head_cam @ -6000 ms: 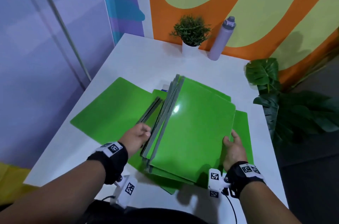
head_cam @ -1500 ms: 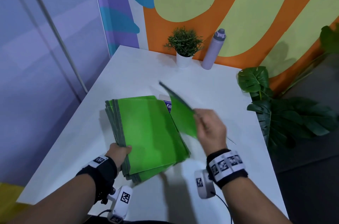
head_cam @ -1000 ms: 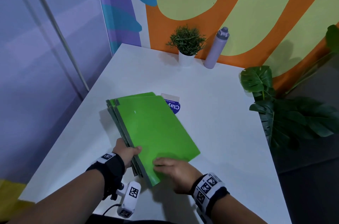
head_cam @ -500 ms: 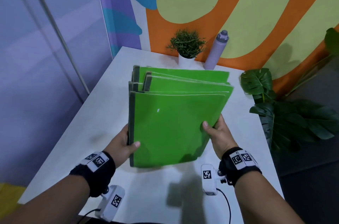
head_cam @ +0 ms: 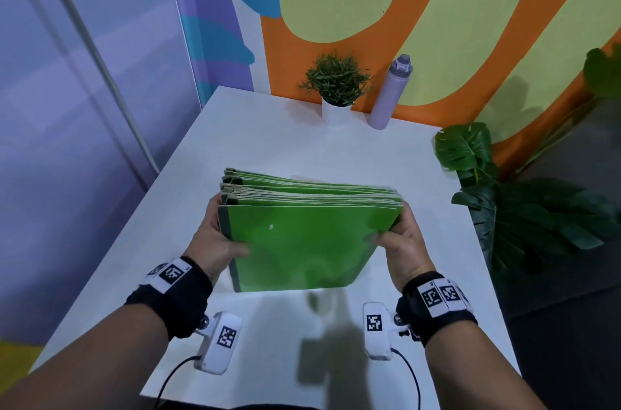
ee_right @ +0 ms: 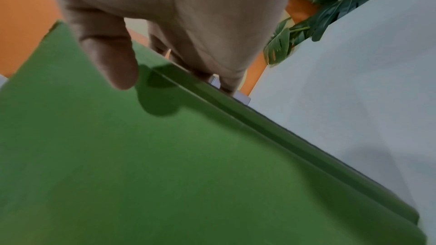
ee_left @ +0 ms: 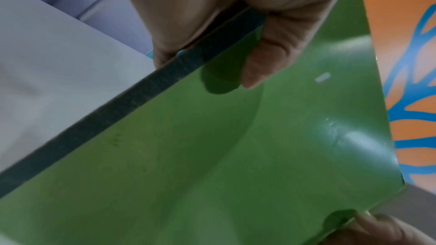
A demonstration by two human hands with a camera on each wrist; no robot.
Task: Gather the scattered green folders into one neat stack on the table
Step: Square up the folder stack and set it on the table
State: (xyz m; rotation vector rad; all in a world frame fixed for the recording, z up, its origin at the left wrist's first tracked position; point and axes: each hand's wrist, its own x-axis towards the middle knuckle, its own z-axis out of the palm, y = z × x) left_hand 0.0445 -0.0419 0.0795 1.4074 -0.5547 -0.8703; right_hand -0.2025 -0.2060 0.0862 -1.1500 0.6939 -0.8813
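The white table (head_cam: 255, 147) carries the work, with a potted plant (head_cam: 337, 83) and a lilac bottle (head_cam: 389, 92) well apart at its far edge. Over its near half the green folders (head_cam: 302, 241) stand on edge as one bundle, tilted toward the person, dark spines to the left; standing them this way probably lets the lower edges be tapped level against the table, though contact with the surface cannot be told. The left hand (head_cam: 218, 241) grips the spine side, thumb on the front cover and fingers behind; the right hand (head_cam: 401, 241) clamps the open side the same way, so each grip is closed around the bundle. Half a second ago the folders were fanned, their tops stepped and held higher; now the top edges sit much closer to level and the bundle is lower.
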